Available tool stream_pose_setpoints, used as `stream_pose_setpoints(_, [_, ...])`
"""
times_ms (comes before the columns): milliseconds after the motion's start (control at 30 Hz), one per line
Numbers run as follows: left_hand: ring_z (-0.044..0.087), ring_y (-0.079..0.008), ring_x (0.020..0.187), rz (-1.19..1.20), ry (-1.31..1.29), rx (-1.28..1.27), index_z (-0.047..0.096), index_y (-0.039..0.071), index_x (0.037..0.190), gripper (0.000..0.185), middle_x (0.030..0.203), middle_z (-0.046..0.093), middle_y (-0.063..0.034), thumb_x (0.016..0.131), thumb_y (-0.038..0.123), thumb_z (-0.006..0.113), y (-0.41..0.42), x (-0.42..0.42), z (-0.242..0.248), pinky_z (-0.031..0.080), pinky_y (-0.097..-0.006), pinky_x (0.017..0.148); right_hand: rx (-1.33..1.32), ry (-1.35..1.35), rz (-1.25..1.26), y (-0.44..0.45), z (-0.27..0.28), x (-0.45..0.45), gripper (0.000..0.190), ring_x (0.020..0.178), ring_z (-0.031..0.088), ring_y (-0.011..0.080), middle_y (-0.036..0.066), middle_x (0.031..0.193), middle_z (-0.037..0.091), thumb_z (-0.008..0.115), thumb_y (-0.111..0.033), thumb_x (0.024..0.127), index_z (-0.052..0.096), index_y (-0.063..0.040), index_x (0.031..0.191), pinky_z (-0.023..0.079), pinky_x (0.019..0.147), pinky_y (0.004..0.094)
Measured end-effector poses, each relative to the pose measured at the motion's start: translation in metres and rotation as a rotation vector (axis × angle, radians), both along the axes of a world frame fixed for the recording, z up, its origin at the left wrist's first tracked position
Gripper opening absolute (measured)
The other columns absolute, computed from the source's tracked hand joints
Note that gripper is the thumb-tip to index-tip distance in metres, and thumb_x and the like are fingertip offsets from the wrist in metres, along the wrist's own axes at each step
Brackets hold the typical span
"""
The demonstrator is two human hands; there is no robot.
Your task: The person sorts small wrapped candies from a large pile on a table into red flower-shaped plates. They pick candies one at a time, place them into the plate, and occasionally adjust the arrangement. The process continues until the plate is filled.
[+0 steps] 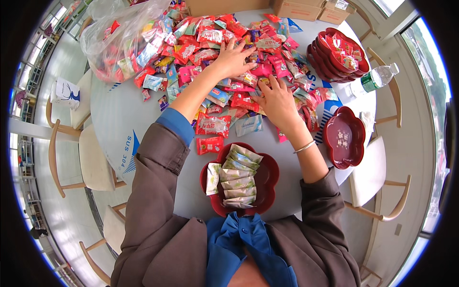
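Note:
A wide heap of wrapped candies [215, 95] in red, pink, blue and pale wrappers covers the far middle of a round table. My left hand [233, 61] rests on top of the heap with its fingers spread. Lower and to the right, my right hand [276, 102] touches the heap's near side, fingers apart and bent down among the wrappers. Neither hand visibly grips a piece. Close to my body sits a dark red flower-shaped dish [267, 179]. Several pale green-and-white packets [238, 183] lie in a row inside it, with another on its left side.
A clear plastic bag [114, 46] of candies slumps at the far left. Stacked red dishes [319, 64], the top one holding candies, stand at right beside a plastic bottle [376, 79]. Nearer lies another red dish [344, 143]. Cardboard boxes [299, 9] line the back; chairs [96, 158] surround the table.

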State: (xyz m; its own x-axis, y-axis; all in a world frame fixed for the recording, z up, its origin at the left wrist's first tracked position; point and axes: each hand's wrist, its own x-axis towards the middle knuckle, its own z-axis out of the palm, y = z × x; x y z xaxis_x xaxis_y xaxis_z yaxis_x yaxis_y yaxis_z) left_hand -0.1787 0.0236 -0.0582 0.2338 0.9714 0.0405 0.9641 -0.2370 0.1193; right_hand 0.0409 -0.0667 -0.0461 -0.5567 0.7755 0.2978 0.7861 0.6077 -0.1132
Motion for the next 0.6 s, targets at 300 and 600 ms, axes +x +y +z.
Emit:
stream_pose_setpoints(300, [0.038,-0.0410,0.149,-0.276,-0.127,0.069,0.059,0.011,0.147,0.052,0.157,0.049,-0.0183,0.106,0.043,0.053,-0.041,0.014,0.009,0.031,-0.0539,0.122,0.027,0.323,-0.136,0.027,0.032,0.021,0.020,0.102,0.066,0.0356,0.016,0.105,0.069,0.071,-0.021,0.094,0.073,-0.004,0.104,0.055,0.087,0.0456])
stream_pose_setpoints(600, [0.038,-0.0492,0.142,0.383,-0.011,0.460,0.054,0.008,0.147,0.074,0.151,0.046,-0.0284,0.093,0.058,0.067,-0.030,-0.008,0.001,0.033,-0.0660,0.113,-0.086,0.177,-0.164,0.028,0.012,0.022,0.037,0.118,0.061,0.0389,0.019,0.130,0.064,0.074,-0.027,0.093,0.069,-0.003,0.121,0.054,0.095,0.0485])
